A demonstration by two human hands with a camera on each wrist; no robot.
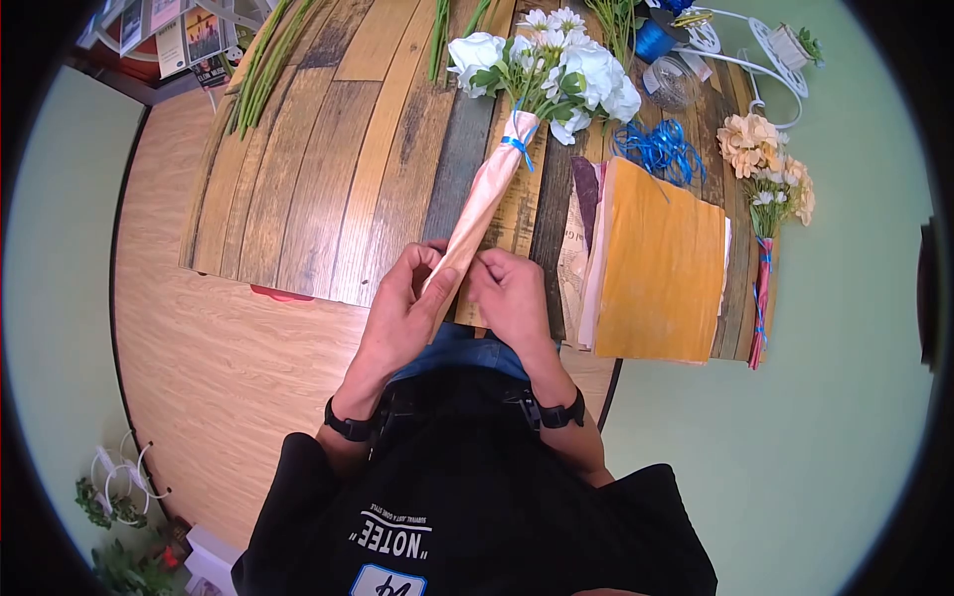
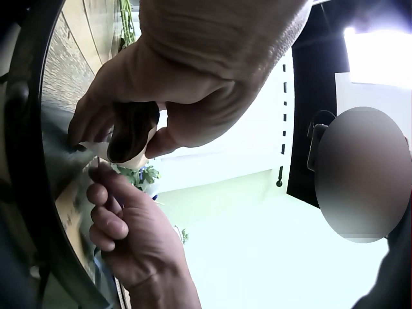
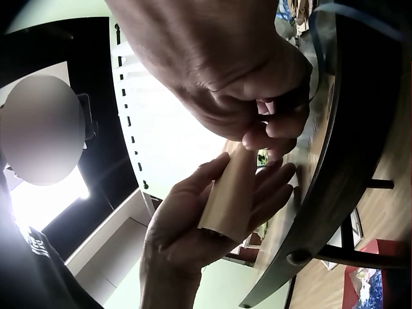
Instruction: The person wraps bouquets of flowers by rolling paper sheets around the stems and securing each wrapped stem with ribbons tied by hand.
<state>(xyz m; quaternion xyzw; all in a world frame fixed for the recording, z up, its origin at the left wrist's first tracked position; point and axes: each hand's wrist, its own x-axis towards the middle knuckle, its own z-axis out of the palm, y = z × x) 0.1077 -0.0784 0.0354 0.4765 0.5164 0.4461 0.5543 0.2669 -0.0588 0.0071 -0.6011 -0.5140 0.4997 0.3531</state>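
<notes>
A bouquet of white flowers (image 1: 596,74) lies with its stems wrapped in a long pink paper sleeve (image 1: 484,204), tied near the blooms with a blue ribbon (image 1: 516,144). My left hand (image 1: 397,313) grips the sleeve's lower end, thumb on top. In the right wrist view the rolled paper (image 3: 230,196) rests across that palm (image 3: 177,248). Close beside it, my right hand (image 1: 515,298) has curled fingers; in the right wrist view a thin blue ribbon (image 3: 314,38) runs to its fingertips. The left wrist view shows this hand (image 2: 145,241) just below the paper's dark open end (image 2: 135,132).
Right of the hands lies a stack of orange paper (image 1: 661,268), with curled blue ribbon (image 1: 661,149) above it. A peach bouquet (image 1: 765,189) lies at the right edge. Green stems (image 1: 263,84) lie at the upper left, and ribbon spools (image 1: 654,40) stand at the upper right.
</notes>
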